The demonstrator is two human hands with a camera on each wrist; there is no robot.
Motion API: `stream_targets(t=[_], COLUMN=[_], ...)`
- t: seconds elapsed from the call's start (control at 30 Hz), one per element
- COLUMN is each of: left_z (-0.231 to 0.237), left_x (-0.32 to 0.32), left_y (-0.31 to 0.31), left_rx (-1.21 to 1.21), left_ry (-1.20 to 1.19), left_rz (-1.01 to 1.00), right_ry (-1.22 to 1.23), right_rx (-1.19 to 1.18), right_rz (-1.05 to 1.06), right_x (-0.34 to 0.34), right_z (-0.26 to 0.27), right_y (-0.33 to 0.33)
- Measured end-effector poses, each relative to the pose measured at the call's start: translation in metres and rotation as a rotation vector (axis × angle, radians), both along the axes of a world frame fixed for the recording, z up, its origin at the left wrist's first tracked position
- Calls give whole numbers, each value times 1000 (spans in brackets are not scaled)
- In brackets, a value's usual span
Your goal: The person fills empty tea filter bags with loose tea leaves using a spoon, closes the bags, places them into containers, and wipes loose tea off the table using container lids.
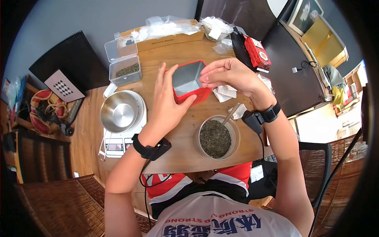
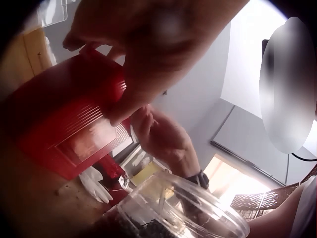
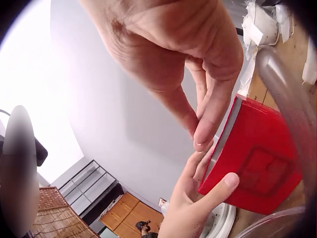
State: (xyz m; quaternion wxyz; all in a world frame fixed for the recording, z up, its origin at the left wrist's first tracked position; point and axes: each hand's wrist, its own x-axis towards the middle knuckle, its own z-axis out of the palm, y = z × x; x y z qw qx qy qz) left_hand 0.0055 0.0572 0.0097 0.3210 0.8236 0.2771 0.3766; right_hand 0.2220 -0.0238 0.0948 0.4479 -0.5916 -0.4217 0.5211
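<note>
1. Head view gives me the red tin point(image 1: 203, 96) near the table's middle, mouth tipped up; its grey inside shows a paler patch at the bottom that I cannot identify.
2. Taking that tin as the clock's centre, I find a clear tub point(image 1: 236, 140) at five o'clock, filled with dark, dried leaves point(image 1: 215, 140), a spoon point(image 1: 231, 113) standing in it.
3. At nine o'clock I see a clear plastic box point(image 1: 130, 79), lid raised, holding green, dried pieces point(image 1: 127, 70).
4. At eight o'clock a steel bowl point(image 1: 118, 112) with nothing visible inside sits on a white scale point(image 1: 117, 137).
5. All this rests on a wooden table point(image 1: 179, 132). A long cardboard box point(image 1: 169, 44) lies at eleven o'clock under white plastic, a heap of white packets point(image 1: 217, 25) at one, a red package point(image 1: 257, 53) at two.
6. Beyond, I make out a grey wall point(image 1: 150, 10) at eleven o'clock.
7. I see the left hand point(image 1: 167, 100) gripping the tin from nine o'clock, fingers spread along it, thumb on the near side.
8. The right hand point(image 1: 231, 75) hangs over the tin's three o'clock edge, bent at the wrist, thumb and fingertips drawn together; I see nothing between them.
</note>
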Motion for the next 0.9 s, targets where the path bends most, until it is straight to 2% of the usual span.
stream_targets(t=[0.17, 0.27, 0.33, 0.37, 0.43, 0.57, 0.7, 0.77, 0.83, 0.87, 0.9], left_z=[-6, -13, -14, -12, -12, -11, -3, 1, 1, 1, 2], left_x=[4, 7, 7, 7, 4, 2, -1, -2, 0, 1, 1], left_y=[5, 7, 7, 6, 4, 3, 0, -3, -5, -5, -5], left_rx=[-10, 28, 41, 3, -41, -28, -2, -5, -11, 15, 41], left_ry=[-90, -141, -162, -168, -173, -216, -242, -235, -221, -238, -256], left_rz=[-26, 4, 34, 29, 26, 7, 0, -12, -21, -16, -12], right_ry=[-45, -208, -648, -652, -817, -1056, -1139, -1137, -1331, -1371, -1369], right_rx=[-36, -12, 76, 73, 166, 141, 198, 115, 344, 490, 484], right_rz=[16, 1, -21, -16, 1, 107, 69, 39, -47, -24, -35], right_x=[-24, -38, -45, -47, -48, -51, -59, -63, -64, -66, -62], right_z=[18, 28, 35, 33, 25, 17, 25, 37, 46, 51, 52], right_y=[-3, -9, -17, -19, -21, -23, -37, -39, -34, -28, -24])
